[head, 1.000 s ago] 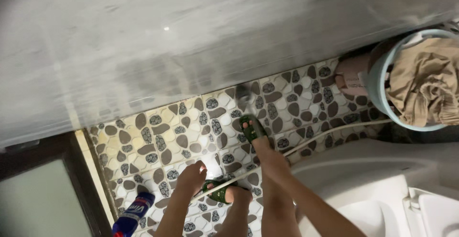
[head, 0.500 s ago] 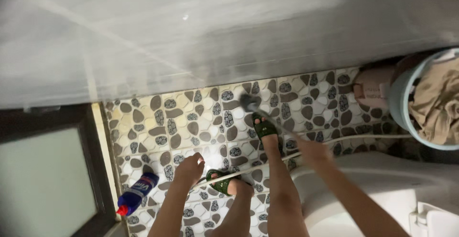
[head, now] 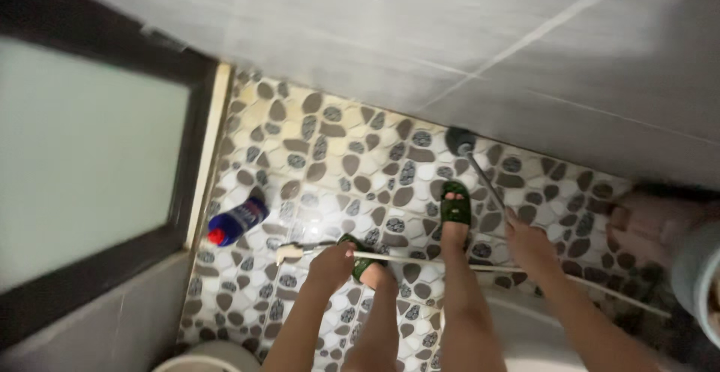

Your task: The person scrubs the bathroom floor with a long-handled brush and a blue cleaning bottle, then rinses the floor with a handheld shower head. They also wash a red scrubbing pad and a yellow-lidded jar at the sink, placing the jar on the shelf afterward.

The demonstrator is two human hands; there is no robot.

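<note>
My left hand point(head: 330, 263) is closed around a long white pole point(head: 420, 259) near its left end. The pole lies low across the pebble-patterned floor point(head: 337, 154) and runs right past my legs. My right hand point(head: 529, 244) sits just above the pole and appears to grip a thin dark handle. That handle leads up to a dark round brush head point(head: 459, 141) resting at the foot of the grey tiled wall point(head: 450, 34). My feet wear green slippers point(head: 455, 207), one beside each hand.
A blue bottle with a red cap point(head: 236, 222) lies on the floor by the dark-framed frosted glass door point(head: 82, 169). A white toilet rim point(head: 525, 327) is under my right arm. A pale blue basin point(head: 697, 282) is at the right edge, and a white round object point(head: 210, 357) at the bottom.
The view has swung left: the door fills more of the picture and the basin has slid to the edge. Both hands stay on their handles, and the brush head stays by the wall.
</note>
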